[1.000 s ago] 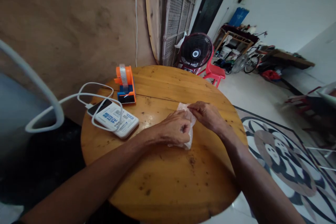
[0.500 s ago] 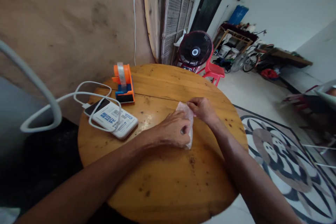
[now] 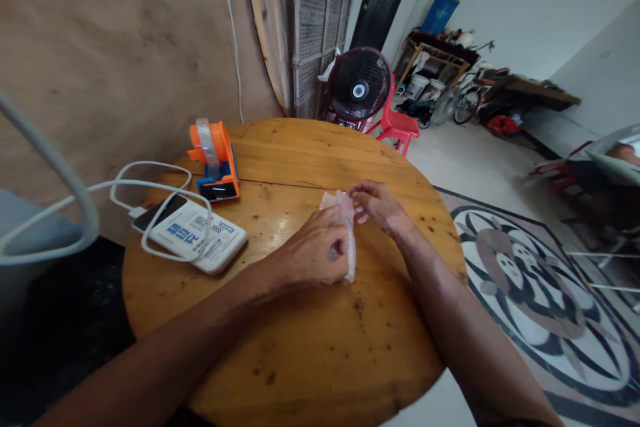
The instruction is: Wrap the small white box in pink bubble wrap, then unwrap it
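Observation:
A small translucent, whitish wrapped packet (image 3: 351,250) lies near the middle of the round wooden table (image 3: 300,347). My left hand (image 3: 320,248) is closed on it, fingers curled over its left side and pressing it to the wood. At the packet's upper right corner is my right hand (image 3: 373,204), its fingers bent and slightly apart, with the fingertips at the packet's edge. Whether they touch it is too small to tell.
An orange and blue tape dispenser (image 3: 216,160) stands at the table's back left. In front of it lies a white power bank (image 3: 200,235) with a looping white cable (image 3: 120,183). Beyond the table are a fan (image 3: 358,88) and a red chair (image 3: 397,121).
The fingers of my right hand have loosened from a pinch at the packet's top corner and spread a little. My left hand keeps its hold. The whole view has shifted slightly.

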Demonstrator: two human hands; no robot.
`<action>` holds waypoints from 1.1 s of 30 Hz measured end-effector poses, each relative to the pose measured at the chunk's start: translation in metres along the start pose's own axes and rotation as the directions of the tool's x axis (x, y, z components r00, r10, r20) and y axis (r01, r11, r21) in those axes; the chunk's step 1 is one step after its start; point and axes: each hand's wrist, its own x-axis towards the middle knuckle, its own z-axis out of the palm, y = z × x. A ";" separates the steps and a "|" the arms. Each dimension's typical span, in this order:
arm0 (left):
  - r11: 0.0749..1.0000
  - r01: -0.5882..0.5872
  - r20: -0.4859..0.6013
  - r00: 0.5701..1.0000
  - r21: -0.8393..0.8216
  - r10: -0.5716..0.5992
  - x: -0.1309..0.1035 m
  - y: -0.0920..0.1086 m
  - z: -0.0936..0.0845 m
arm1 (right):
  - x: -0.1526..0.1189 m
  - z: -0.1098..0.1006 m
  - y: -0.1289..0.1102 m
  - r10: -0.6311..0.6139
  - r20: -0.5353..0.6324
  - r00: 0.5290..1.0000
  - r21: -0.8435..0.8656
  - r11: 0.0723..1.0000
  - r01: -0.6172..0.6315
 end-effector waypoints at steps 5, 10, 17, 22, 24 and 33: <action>0.999 -0.005 0.008 1.000 -0.036 0.005 -0.001 0.000 0.000 | -0.009 -0.013 0.000 -0.070 0.209 0.975 -0.030 0.997 0.078; 0.999 0.049 0.004 0.999 -0.025 -0.049 -0.003 0.001 0.000 | -0.014 -0.028 0.000 -0.056 0.302 0.952 -0.077 0.994 0.083; 1.000 -0.010 0.008 1.000 0.028 0.010 0.001 0.001 -0.001 | -0.020 -0.030 -0.009 0.035 0.389 0.921 -0.076 0.997 -0.006; 1.000 0.025 0.015 1.000 -0.009 -0.025 0.000 0.003 -0.001 | -0.018 -0.022 -0.006 0.013 0.392 0.920 -0.012 1.000 -0.009; 0.999 0.026 0.012 1.000 -0.026 -0.026 0.000 0.003 -0.001 | -0.017 -0.022 -0.004 0.008 0.405 0.914 0.012 1.000 -0.014; 0.997 0.043 0.005 0.999 -0.062 -0.043 -0.002 0.004 -0.002 | -0.018 -0.021 -0.001 0.007 0.467 0.884 -0.117 0.992 0.054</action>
